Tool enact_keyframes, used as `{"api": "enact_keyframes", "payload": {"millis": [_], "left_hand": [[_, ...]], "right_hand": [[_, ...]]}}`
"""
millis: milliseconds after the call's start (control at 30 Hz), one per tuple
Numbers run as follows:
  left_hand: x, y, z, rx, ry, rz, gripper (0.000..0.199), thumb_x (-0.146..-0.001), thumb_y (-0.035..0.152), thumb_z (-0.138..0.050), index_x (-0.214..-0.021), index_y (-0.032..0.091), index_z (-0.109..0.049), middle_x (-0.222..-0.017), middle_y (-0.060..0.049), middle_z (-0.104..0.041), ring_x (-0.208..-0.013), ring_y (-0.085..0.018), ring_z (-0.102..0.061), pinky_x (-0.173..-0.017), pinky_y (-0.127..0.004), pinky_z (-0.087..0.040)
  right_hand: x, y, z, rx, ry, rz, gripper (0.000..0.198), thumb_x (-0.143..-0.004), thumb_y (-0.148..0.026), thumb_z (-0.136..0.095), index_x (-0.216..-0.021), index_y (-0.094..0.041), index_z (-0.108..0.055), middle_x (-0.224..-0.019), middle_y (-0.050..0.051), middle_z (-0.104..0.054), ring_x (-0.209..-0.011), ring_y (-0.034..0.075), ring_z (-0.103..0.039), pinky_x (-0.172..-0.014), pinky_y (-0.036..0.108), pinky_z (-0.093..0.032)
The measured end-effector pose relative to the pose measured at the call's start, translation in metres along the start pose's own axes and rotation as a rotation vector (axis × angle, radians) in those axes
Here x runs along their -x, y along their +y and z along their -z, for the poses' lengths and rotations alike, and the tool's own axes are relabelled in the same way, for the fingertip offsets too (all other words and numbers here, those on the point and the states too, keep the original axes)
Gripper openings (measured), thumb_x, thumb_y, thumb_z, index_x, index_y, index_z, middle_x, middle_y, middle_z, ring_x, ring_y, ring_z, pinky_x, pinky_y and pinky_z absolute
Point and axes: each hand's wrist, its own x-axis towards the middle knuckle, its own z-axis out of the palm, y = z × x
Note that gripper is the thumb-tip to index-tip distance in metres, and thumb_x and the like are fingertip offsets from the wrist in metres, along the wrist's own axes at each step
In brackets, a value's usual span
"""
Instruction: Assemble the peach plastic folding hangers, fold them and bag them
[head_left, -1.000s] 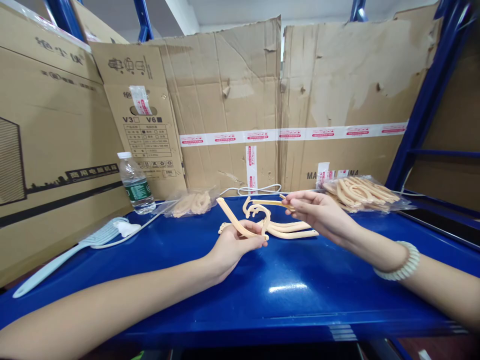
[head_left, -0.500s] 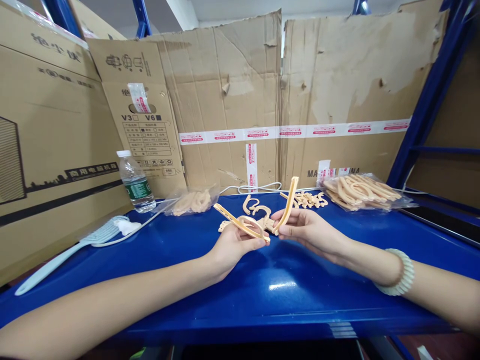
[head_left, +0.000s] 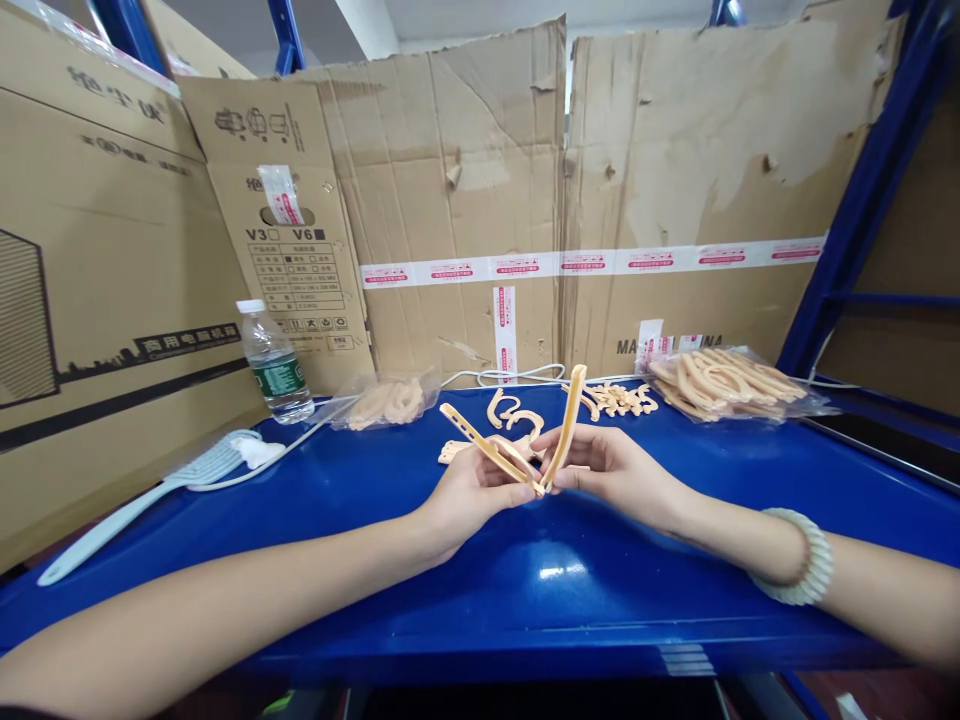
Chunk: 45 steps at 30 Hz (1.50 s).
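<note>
My left hand [head_left: 469, 497] is closed round a beige plastic arm [head_left: 474, 437] with slots near its upper end. It slants up to the left. Between the thumb and fingers of my right hand [head_left: 611, 468] is a beige plastic arm [head_left: 564, 428] with a hollow channel, standing nearly upright. The lower ends of both pieces meet at my fingertips in a V shape; whether they are joined I cannot tell. Behind my hands lie beige hook-shaped pieces [head_left: 534, 422] and a flat beige piece [head_left: 450, 452], partly covered by my left hand.
On the blue table [head_left: 375, 610] are a pile of small beige parts [head_left: 621, 400], a bag of long beige pieces [head_left: 731, 385] and another bag [head_left: 390, 400]. A water bottle [head_left: 275, 370] and a pale blue brush [head_left: 142, 505] stand left. Cardboard [head_left: 457, 200] walls the back.
My right hand has brought its plastic arm slightly left and down, so its lower end now meets the end of the left one. My left hand has hardly moved.
</note>
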Motion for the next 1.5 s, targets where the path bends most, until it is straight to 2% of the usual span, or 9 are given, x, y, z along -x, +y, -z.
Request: {"api": "enact_keyframes", "payload": {"millis": [233, 467, 800, 933, 1100, 1200, 1367, 1433, 1500], "left_hand": [[0.002, 0.004, -0.005, -0.013, 0.015, -0.017, 0.025, -0.065, 0.017, -0.079, -0.071, 0.015, -0.055, -0.074, 0.001, -0.066, -0.075, -0.015, -0.066, -0.075, -0.026, -0.049], [-0.001, -0.002, -0.001, 0.017, 0.054, -0.012, 0.027, -0.062, 0.015, -0.082, -0.068, 0.015, -0.055, -0.072, 0.001, -0.064, -0.073, -0.012, -0.064, -0.071, -0.024, -0.048], [-0.001, 0.0, -0.001, 0.097, 0.096, 0.044, 0.032, -0.06, 0.022, -0.085, -0.072, 0.013, -0.057, -0.07, -0.003, -0.068, -0.071, -0.016, -0.068, -0.074, -0.03, -0.053], [-0.005, 0.009, 0.004, 0.123, 0.134, 0.073, 0.032, -0.06, 0.02, -0.085, -0.075, 0.012, -0.058, -0.072, -0.004, -0.069, -0.069, -0.015, -0.068, -0.072, -0.027, -0.055], [-0.02, 0.027, 0.027, 0.189, 0.246, 0.03, 0.019, -0.068, 0.008, -0.077, -0.077, 0.01, -0.06, -0.069, -0.003, -0.068, -0.067, -0.011, -0.068, -0.069, -0.019, -0.055], [-0.033, 0.038, 0.046, 0.179, 0.301, 0.038, 0.01, -0.074, 0.003, -0.069, -0.076, 0.009, -0.062, -0.072, -0.005, -0.069, -0.066, -0.011, -0.068, -0.066, -0.017, -0.055], [-0.047, 0.051, 0.083, 0.088, 0.254, -0.006, 0.007, -0.075, 0.005, -0.069, -0.078, 0.009, -0.065, -0.077, -0.005, -0.068, -0.067, -0.009, -0.066, -0.068, -0.015, -0.055], [-0.048, 0.055, 0.098, -0.066, 0.176, -0.019, 0.01, -0.072, 0.01, -0.073, -0.079, 0.011, -0.065, -0.078, -0.005, -0.069, -0.071, -0.011, -0.066, -0.071, -0.018, -0.054], [-0.047, 0.06, 0.109, -0.381, 0.026, -0.02, 0.015, -0.07, 0.017, -0.076, -0.082, 0.013, -0.067, -0.076, -0.005, -0.07, -0.07, -0.013, -0.066, -0.068, -0.021, -0.053]], "right_hand": [[0.003, -0.003, -0.002, 0.049, 0.039, 0.042, 0.023, -0.066, -0.032, -0.079, -0.079, -0.019, -0.065, -0.077, 0.001, -0.07, -0.073, 0.018, -0.067, -0.078, 0.036, -0.055], [0.006, 0.0, -0.006, 0.061, 0.082, 0.029, 0.023, -0.063, -0.031, -0.081, -0.077, -0.02, -0.066, -0.076, 0.0, -0.069, -0.075, 0.019, -0.067, -0.078, 0.036, -0.054], [0.0, 0.003, -0.005, 0.076, 0.134, 0.013, 0.028, -0.058, -0.029, -0.084, -0.075, -0.018, -0.064, -0.072, -0.001, -0.068, -0.068, 0.017, -0.066, -0.071, 0.032, -0.054], [-0.006, -0.004, 0.01, 0.06, 0.126, -0.031, 0.03, -0.058, -0.028, -0.084, -0.077, -0.017, -0.064, -0.072, -0.001, -0.068, -0.067, 0.014, -0.065, -0.068, 0.029, -0.054], [-0.016, -0.015, 0.052, 0.038, 0.099, -0.029, 0.033, -0.058, -0.03, -0.084, -0.082, -0.017, -0.065, -0.065, -0.001, -0.067, -0.061, 0.014, -0.064, -0.065, 0.031, -0.053], [-0.021, -0.02, 0.075, 0.163, 0.137, 0.02, 0.032, -0.06, -0.033, -0.083, -0.082, -0.017, -0.065, -0.07, 0.001, -0.069, -0.067, 0.016, -0.065, -0.068, 0.032, -0.053], [-0.021, -0.031, 0.098, 0.648, 0.062, 0.123, 0.03, -0.068, -0.044, -0.075, -0.081, -0.017, -0.067, -0.08, 0.005, -0.069, -0.076, 0.02, -0.065, -0.071, 0.034, -0.05], [-0.02, -0.036, 0.102, 0.841, 0.003, 0.129, 0.028, -0.07, -0.044, -0.073, -0.079, -0.018, -0.068, -0.082, 0.005, -0.069, -0.079, 0.021, -0.064, -0.072, 0.033, -0.048], [-0.018, -0.04, 0.102, 0.971, -0.068, 0.103, 0.024, -0.072, -0.041, -0.071, -0.078, -0.018, -0.069, -0.081, 0.005, -0.069, -0.078, 0.021, -0.063, -0.071, 0.032, -0.047]]}}
